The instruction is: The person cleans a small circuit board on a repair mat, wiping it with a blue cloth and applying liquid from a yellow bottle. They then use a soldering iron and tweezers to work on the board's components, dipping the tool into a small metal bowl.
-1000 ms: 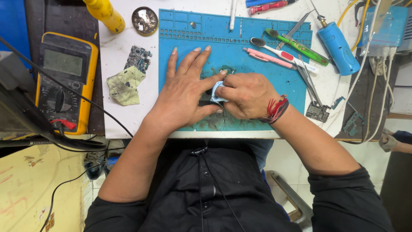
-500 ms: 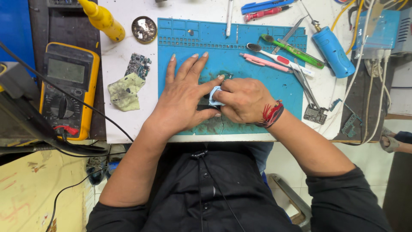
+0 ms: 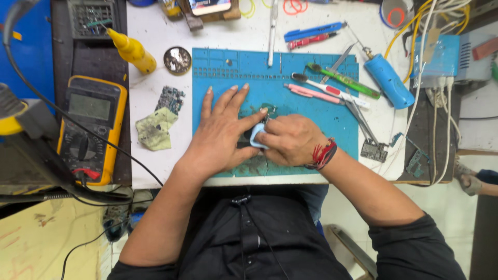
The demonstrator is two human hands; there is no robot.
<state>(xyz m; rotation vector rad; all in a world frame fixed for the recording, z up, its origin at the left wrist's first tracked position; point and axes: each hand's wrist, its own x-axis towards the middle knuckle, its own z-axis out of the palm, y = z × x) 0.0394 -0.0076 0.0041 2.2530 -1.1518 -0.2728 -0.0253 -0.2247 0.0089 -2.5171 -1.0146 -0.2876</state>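
Ahead of my left hand (image 3: 220,132) the blue mat (image 3: 228,70) lies bare up to its ruled edge, so I can slide forward there. Beyond my right hand (image 3: 290,140) the pink tool (image 3: 311,93), green-handled brush (image 3: 342,80) and tweezers (image 3: 360,119) crowd the way. Left of my left hand, a green circuit board (image 3: 155,129) and the yellow multimeter (image 3: 91,127) block the bench.
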